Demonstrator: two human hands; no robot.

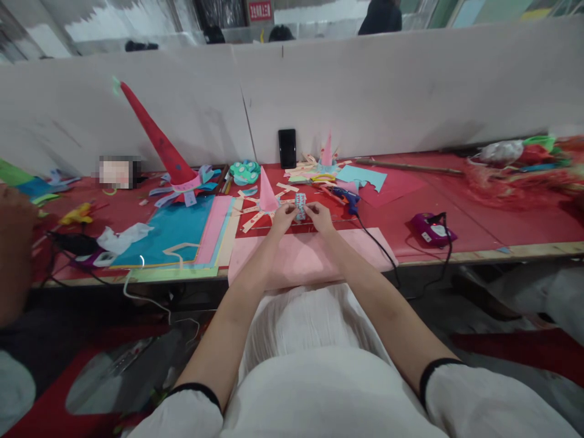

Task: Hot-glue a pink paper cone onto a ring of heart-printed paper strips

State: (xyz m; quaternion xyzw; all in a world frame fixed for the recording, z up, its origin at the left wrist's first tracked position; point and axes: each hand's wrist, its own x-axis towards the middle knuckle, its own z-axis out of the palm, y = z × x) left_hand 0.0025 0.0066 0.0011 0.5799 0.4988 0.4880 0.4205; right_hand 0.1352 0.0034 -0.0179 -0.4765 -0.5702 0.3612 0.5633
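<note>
Between my two hands is a small blue-and-white patterned strip (300, 207), upright above the red table. My left hand (283, 218) pinches its left edge and my right hand (320, 218) pinches its right edge. Just left of my left hand stands a pink paper cone (267, 193) with pale patterned strips spread around its base. A folded pink cloth or sheet (310, 258) lies under my forearms at the table's edge. To the right of my hands rests a blue glue gun (347, 198) with a black cable.
Coloured sheets (176, 231) and a tall red cone (159, 140) are on the left. A phone (287, 148) leans on the back wall. At right are a purple device (431, 229) and red netting (515, 182). Another person's arm (16, 255) shows far left.
</note>
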